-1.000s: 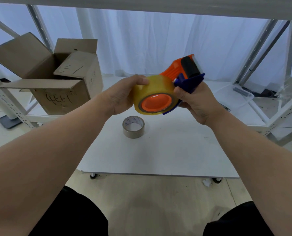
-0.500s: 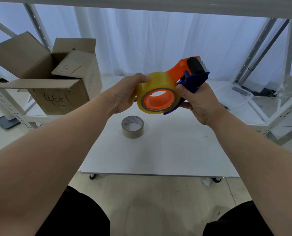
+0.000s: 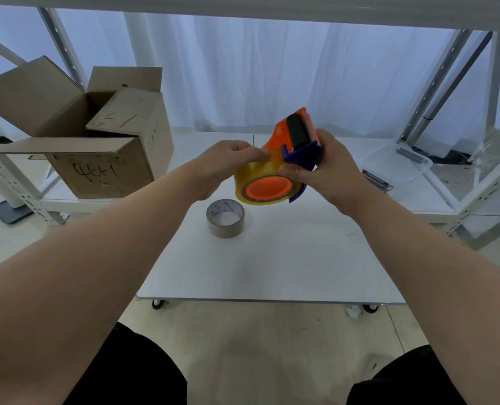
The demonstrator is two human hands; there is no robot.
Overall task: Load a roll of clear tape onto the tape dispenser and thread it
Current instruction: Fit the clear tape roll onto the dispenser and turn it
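The orange and blue tape dispenser (image 3: 297, 133) is held up over the white table (image 3: 272, 267). A yellowish clear tape roll (image 3: 256, 173) sits on its orange hub. My right hand (image 3: 327, 171) grips the dispenser's blue frame from the right, thumb against the roll. My left hand (image 3: 228, 165) reaches in from the left and its fingertips pinch at the top of the roll, beside the orange plate. Whether a loose tape end is between those fingers cannot be made out.
A nearly used-up brown tape roll (image 3: 226, 218) stands on the table below my hands. An open cardboard box (image 3: 102, 147) sits at the back left. A clear plastic tray (image 3: 396, 162) lies at the back right, among white rack posts.
The dispenser has tipped so its black roller faces up and the hub faces me. My left hand slid from the roll's side up to its top edge.
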